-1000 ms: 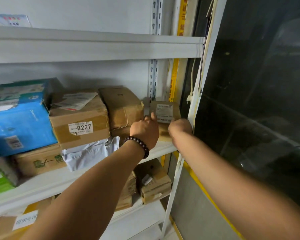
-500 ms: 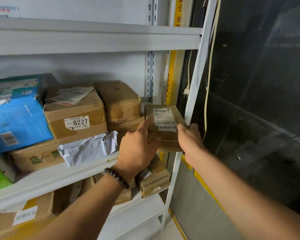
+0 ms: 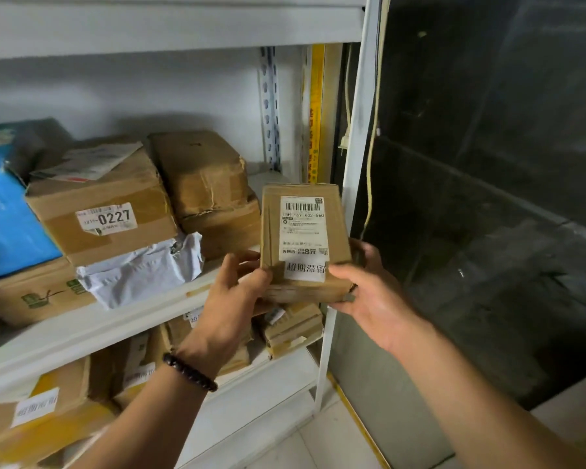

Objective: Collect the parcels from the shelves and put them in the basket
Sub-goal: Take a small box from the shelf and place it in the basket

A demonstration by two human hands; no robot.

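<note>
Both hands hold a small cardboard parcel point(image 3: 303, 231) just in front of the right end of the middle shelf point(image 3: 82, 336), clear of it, with its white shipping label facing the camera. The left hand point(image 3: 230, 299), a dark bead bracelet point(image 3: 190, 372) at the wrist, grips the parcel's lower left corner. The right hand point(image 3: 369, 292) grips the lower right edge, thumb over the front. On the shelf sit a taped brown box point(image 3: 200, 170), a carton marked 0227 point(image 3: 105, 204), a white mailer bag point(image 3: 139, 269) beneath that carton, and a blue box point(image 3: 7, 225).
</note>
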